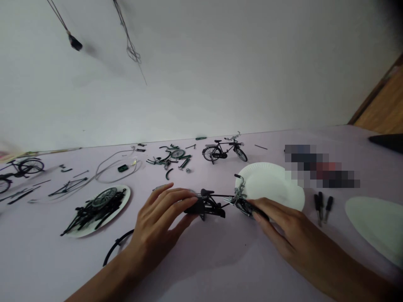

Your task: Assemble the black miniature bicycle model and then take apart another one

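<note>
Readable text: none that I can make out from here.
Pixelated patch (pixel 317 165): beyond the right fingers (pixel 261 206), nothing legible on it.

On the worktop (pixel 63 260), a plate (pixel 122 204) of parts (pixel 94 212) lies left of the left hand (pixel 160 226), screwdrivers (pixel 323 206) right of the right hand (pixel 280 222).

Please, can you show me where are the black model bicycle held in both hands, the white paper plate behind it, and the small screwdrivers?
black model bicycle (pixel 206 193): head view, on the saddle.
white paper plate (pixel 270 180): head view, on its bare surface.
small screwdrivers (pixel 329 203): head view, on one black handle.
</note>
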`<state>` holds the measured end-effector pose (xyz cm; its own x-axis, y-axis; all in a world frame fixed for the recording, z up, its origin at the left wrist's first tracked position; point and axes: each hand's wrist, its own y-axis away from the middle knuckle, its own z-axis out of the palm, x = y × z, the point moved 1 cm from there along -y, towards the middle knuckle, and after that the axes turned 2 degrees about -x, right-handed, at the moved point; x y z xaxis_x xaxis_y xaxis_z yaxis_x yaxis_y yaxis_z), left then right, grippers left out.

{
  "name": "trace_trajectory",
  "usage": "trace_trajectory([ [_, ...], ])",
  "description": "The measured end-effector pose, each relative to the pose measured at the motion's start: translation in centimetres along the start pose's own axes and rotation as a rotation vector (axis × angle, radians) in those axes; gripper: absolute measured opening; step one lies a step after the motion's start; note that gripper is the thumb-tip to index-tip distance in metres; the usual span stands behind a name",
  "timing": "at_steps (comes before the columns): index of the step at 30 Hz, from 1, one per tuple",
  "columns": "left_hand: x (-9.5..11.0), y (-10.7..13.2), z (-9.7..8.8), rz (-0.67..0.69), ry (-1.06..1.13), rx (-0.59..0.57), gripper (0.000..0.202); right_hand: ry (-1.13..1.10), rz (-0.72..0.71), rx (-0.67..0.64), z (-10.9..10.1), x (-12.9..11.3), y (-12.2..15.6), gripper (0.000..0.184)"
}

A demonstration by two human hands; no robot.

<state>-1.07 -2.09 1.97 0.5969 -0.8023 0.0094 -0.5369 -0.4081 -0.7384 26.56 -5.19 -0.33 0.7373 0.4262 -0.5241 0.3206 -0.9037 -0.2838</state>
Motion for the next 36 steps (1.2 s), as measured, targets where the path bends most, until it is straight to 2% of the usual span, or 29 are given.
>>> trace_trajectory([
  [6,-0.13,0.08,-0.19,0.044,-0.033,-0.007,0.038,0.028,-0.012,0.016,-0.12,0.09,0.04,0.034],
  [24,-0.41,-0.04,-0.29,0.059,-0.081,-0.019,0.037,0.092,-0.036,0.037,-0.14,0.15,0.06,0.032],
  [36,-0.37,-0.36,-0.51,0.087,-0.138,-0.096,0.033,0.073,-0.022,0.0,-0.26,0.05,0.07,0.031],
])
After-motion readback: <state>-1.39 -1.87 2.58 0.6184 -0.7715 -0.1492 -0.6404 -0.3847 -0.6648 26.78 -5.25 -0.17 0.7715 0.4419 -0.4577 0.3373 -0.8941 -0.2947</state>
